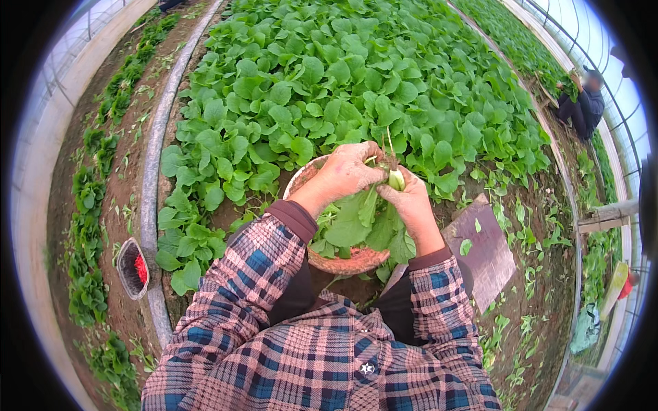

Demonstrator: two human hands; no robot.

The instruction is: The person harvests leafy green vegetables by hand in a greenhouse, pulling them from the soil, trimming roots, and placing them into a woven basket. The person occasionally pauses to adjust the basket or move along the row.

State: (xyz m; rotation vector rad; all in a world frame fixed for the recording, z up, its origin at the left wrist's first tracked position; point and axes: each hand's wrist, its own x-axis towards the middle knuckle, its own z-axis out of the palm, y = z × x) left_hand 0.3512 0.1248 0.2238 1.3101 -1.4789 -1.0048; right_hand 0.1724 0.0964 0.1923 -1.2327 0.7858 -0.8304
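My right hand (411, 198) is closed round the pale stems of a bunch of leafy greens (354, 221), whose roots point up and leaves hang down. My left hand (345, 172) has its fingers at the root end, touching the bunch; whether it grips a root or leaf there is hard to tell. Beneath both hands stands a round, soil-stained basin (349, 263), its inside partly hidden by the leaves and my left forearm.
A dense bed of greens (318, 92) lies ahead. A grey hose (154, 169) runs along the left, beside a small container (134, 269) holding red items. A flat board (480, 251) lies right, among dropped leaves. Another person (583, 103) sits far right, holding greens.
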